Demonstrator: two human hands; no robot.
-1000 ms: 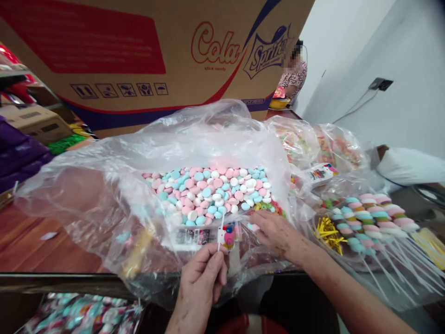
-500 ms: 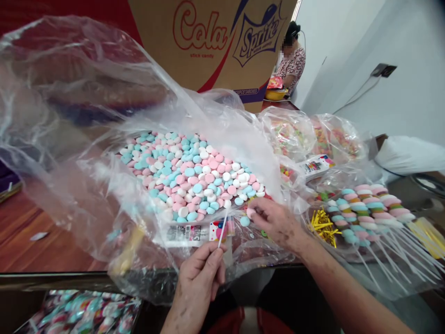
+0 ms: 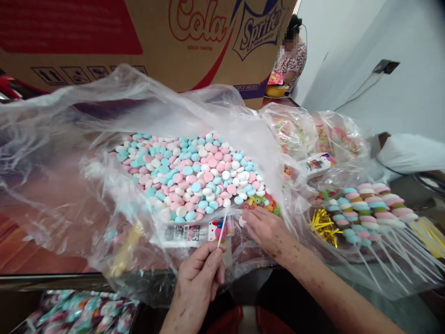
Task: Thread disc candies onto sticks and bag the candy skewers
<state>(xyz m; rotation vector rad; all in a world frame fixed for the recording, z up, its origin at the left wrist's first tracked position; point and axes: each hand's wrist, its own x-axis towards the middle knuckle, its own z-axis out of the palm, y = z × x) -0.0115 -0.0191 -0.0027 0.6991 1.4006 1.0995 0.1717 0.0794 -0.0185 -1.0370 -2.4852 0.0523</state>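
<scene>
Pinching stick in left fingers; could drop past counter's near edge if loosened; can't see right fingers' grip.

The clear bag's left flap has sunk lower, and the right hand has shifted nearer, uncovering more gummy rings.

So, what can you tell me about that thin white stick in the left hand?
The thin white stick looks straight and smooth, perhaps plastic or paper. The left hand pinches it between thumb and fingers, hiding its lower end. It points up, leaning slightly right, in front of a printed packet. Its upper tip meets a white candy in the picture; whether they touch is unclear.
</scene>
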